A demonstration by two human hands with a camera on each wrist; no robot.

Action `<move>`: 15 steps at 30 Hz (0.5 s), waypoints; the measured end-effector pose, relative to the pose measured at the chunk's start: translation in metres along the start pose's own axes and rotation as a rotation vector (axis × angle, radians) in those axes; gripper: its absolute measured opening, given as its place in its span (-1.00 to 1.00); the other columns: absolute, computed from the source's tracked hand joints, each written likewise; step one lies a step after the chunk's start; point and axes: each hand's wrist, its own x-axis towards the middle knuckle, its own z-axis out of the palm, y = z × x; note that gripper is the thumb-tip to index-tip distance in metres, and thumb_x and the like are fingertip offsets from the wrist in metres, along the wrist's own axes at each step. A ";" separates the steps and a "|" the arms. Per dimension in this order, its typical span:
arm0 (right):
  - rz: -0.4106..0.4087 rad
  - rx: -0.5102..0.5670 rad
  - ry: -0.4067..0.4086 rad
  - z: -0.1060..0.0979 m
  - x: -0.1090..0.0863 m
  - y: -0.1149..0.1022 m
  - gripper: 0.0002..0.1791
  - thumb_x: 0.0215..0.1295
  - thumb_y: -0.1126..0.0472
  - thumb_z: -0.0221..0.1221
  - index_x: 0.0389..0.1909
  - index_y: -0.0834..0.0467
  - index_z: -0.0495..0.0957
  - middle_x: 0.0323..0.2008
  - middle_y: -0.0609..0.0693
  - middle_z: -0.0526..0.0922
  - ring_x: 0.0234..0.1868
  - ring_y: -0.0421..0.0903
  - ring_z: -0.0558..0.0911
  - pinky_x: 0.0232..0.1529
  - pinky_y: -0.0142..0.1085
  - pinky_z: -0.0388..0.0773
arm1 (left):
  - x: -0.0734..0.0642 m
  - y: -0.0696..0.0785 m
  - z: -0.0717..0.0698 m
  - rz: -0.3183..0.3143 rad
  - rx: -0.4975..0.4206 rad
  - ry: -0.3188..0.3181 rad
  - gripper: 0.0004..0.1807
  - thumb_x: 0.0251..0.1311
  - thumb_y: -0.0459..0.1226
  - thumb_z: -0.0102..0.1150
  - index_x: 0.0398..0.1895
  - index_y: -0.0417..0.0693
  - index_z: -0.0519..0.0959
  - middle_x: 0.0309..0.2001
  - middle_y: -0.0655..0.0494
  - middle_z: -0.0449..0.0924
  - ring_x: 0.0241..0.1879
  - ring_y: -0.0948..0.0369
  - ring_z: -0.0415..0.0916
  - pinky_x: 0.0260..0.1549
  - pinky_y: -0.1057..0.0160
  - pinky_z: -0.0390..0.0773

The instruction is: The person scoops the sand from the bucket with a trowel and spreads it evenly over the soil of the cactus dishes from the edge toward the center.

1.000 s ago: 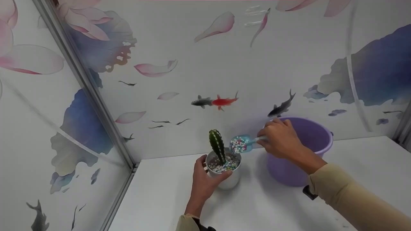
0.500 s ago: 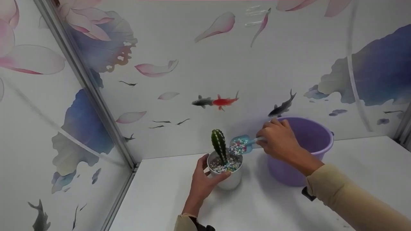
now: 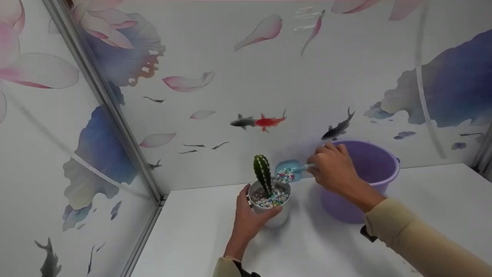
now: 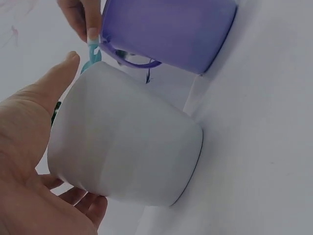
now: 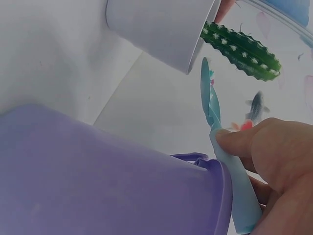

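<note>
A white flowerpot point(image 3: 277, 220) stands on the table, holding a green cactus point(image 3: 262, 175) among multicoloured pebbles point(image 3: 273, 201). My left hand point(image 3: 248, 223) grips the pot from its left, thumb near the front rim and fingers round the far side. In the left wrist view those fingers curl under the pot's side point(image 4: 122, 137). My right hand point(image 3: 333, 167) pinches the handle of a light-blue small shovel point(image 3: 295, 169), with some pebbles in its scoop. The scoop is tilted toward the pot's back right rim; in the right wrist view its tip is close to the cactus point(image 5: 244, 51).
A purple bucket point(image 3: 342, 204) stands on the white table point(image 3: 192, 231) to the right, under my right forearm. Behind the table rises a wall point(image 3: 207, 165) printed with fish and petals. A metal frame post point(image 3: 115, 127) runs along the left corner.
The shovel's load has shrunk, with more of the blue scoop showing. The pot has shifted slightly right, bringing its rim nearer the shovel. Both hands keep their hold.
</note>
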 end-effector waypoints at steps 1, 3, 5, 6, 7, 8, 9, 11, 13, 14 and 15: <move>-0.002 -0.004 0.006 0.000 0.000 0.000 -0.88 0.28 0.26 0.52 -0.17 0.11 0.87 -0.24 0.03 0.75 -0.10 0.08 0.53 -0.07 0.02 0.31 | 0.000 0.000 0.002 0.000 0.022 0.018 0.37 -0.03 0.19 0.70 0.74 -0.03 0.05 0.63 -0.12 0.16 0.59 -0.07 0.24 0.56 -0.22 0.40; -0.004 -0.007 0.015 0.001 0.000 0.000 -0.88 0.27 0.27 0.52 -0.18 0.11 0.87 -0.23 0.03 0.74 -0.10 0.08 0.53 -0.09 0.02 0.31 | -0.001 0.001 0.007 0.001 0.061 0.053 0.40 -0.07 0.22 0.71 0.74 -0.02 0.04 0.60 -0.13 0.15 0.57 -0.06 0.24 0.54 -0.21 0.41; -0.004 -0.003 0.018 0.001 -0.001 0.000 -0.88 0.27 0.27 0.53 -0.18 0.12 0.87 -0.23 0.03 0.74 -0.10 0.08 0.54 -0.09 0.01 0.31 | -0.002 0.001 0.009 0.003 0.089 0.080 0.42 -0.09 0.23 0.71 0.73 -0.02 0.04 0.57 -0.12 0.16 0.55 -0.04 0.26 0.52 -0.20 0.43; -0.004 -0.002 0.018 0.001 -0.001 0.000 -0.87 0.27 0.27 0.53 -0.18 0.12 0.86 -0.23 0.03 0.74 -0.09 0.08 0.54 -0.08 0.00 0.31 | -0.003 0.001 0.010 0.005 0.093 0.089 0.42 -0.09 0.23 0.71 0.73 -0.02 0.04 0.56 -0.12 0.17 0.54 -0.04 0.26 0.52 -0.20 0.44; -0.003 -0.002 0.018 0.001 -0.001 0.000 -0.87 0.27 0.27 0.53 -0.18 0.12 0.87 -0.23 0.04 0.74 -0.09 0.09 0.54 -0.08 0.00 0.31 | -0.003 0.001 0.010 0.008 0.098 0.095 0.42 -0.09 0.23 0.71 0.73 -0.03 0.05 0.55 -0.12 0.17 0.53 -0.04 0.27 0.51 -0.20 0.45; -0.002 0.000 0.018 0.001 -0.001 0.000 -0.87 0.27 0.27 0.53 -0.18 0.13 0.87 -0.23 0.04 0.75 -0.09 0.09 0.54 -0.08 0.00 0.32 | -0.003 0.001 0.010 0.010 0.096 0.099 0.42 -0.10 0.23 0.72 0.72 -0.03 0.05 0.55 -0.12 0.18 0.53 -0.04 0.27 0.51 -0.20 0.45; -0.002 0.000 0.018 0.001 -0.001 0.001 -0.87 0.27 0.27 0.53 -0.18 0.13 0.86 -0.23 0.04 0.75 -0.09 0.09 0.55 -0.08 0.00 0.32 | -0.003 0.001 0.010 0.010 0.089 0.099 0.41 -0.10 0.22 0.72 0.72 -0.04 0.05 0.55 -0.12 0.18 0.54 -0.04 0.27 0.51 -0.20 0.45; 0.003 0.000 0.012 0.000 -0.001 0.001 -0.88 0.27 0.27 0.53 -0.18 0.13 0.87 -0.23 0.04 0.75 -0.09 0.09 0.54 -0.06 0.01 0.33 | -0.003 0.001 0.009 0.014 0.069 0.093 0.41 -0.10 0.20 0.74 0.71 -0.06 0.05 0.56 -0.12 0.18 0.54 -0.05 0.27 0.53 -0.20 0.43; 0.012 0.001 0.001 0.000 -0.001 0.001 -0.88 0.28 0.26 0.53 -0.18 0.13 0.87 -0.23 0.04 0.75 -0.08 0.09 0.54 -0.04 0.01 0.35 | -0.003 0.001 0.007 0.016 0.052 0.084 0.41 -0.10 0.17 0.75 0.70 -0.08 0.05 0.58 -0.13 0.18 0.55 -0.06 0.27 0.53 -0.21 0.42; 0.017 0.004 -0.004 0.000 -0.001 0.001 -0.88 0.28 0.26 0.53 -0.17 0.12 0.87 -0.23 0.04 0.75 -0.07 0.08 0.54 -0.03 0.02 0.35 | -0.002 0.000 0.007 0.014 0.039 0.080 0.41 -0.10 0.15 0.76 0.70 -0.09 0.05 0.59 -0.14 0.18 0.56 -0.06 0.27 0.54 -0.22 0.41; 0.022 0.006 -0.010 0.000 -0.002 0.002 -0.87 0.28 0.26 0.52 -0.17 0.12 0.87 -0.23 0.04 0.74 -0.07 0.08 0.53 -0.02 0.02 0.35 | -0.002 0.000 0.006 0.010 0.031 0.073 0.41 -0.10 0.14 0.76 0.70 -0.10 0.04 0.60 -0.14 0.19 0.57 -0.07 0.27 0.55 -0.22 0.40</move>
